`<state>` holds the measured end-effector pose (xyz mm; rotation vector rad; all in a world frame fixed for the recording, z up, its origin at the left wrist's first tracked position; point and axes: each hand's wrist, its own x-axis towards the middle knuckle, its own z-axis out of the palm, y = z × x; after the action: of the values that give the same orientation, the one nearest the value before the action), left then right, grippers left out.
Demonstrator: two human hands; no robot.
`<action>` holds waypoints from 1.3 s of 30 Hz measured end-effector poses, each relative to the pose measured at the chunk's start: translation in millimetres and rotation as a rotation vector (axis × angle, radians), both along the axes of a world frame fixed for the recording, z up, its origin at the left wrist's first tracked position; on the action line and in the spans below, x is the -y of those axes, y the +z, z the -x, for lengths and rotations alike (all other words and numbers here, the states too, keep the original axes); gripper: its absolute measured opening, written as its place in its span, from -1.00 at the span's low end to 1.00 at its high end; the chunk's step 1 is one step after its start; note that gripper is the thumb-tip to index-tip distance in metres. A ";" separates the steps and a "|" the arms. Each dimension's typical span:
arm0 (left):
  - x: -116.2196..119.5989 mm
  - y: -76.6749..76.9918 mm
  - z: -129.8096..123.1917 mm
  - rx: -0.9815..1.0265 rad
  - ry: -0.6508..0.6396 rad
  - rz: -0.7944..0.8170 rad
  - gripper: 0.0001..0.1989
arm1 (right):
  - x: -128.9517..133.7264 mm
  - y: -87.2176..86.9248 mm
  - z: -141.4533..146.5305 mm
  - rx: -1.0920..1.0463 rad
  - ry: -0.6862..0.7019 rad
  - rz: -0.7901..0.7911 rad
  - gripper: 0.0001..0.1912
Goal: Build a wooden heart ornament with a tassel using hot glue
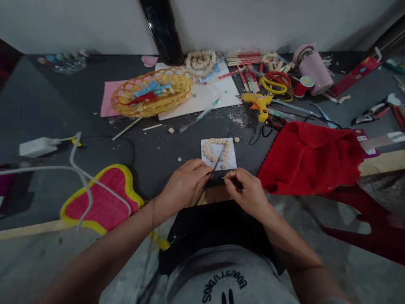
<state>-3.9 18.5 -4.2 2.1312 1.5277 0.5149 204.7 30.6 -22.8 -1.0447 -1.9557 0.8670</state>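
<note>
Near the table's (152,156) front edge, right of its middle, I see on my feed a white card (233,158) carrying a ring (206,150) of pale bits, just beyond both hands. The ring is close to round, slightly broader from left to right, and its gap faces near, toward the hands. From my station the left hand (190,177) reads as the nearer one, its fingers bunched at the card's near left corner; the right hand (248,188) sits just off the near right corner, apart from the left. Its thumb and forefinger look pinched on a pale sliver (223,177), while I cannot tell whether the left holds anything. One loose bit (223,166) lies on the card below the gap, another (237,139) beside the far right corner. A dark streak crosses the ring, and I can't make out whether it is shadow or something thin. The left fingertips merge with the dimness underneath, and both palms are turned from me. Off to the right lies a red cloth (313,158), with a glue gun (261,103) on its far side.
</note>
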 end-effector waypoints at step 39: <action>8.9 7.1 -15.6 0.833 0.367 0.489 -0.76 | -1.1 3.2 9.0 0.019 0.068 -0.182 -0.89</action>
<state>11.7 9.7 2.9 1.0504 1.3390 0.8974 195.8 31.7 -19.6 -0.8881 -2.0535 0.7014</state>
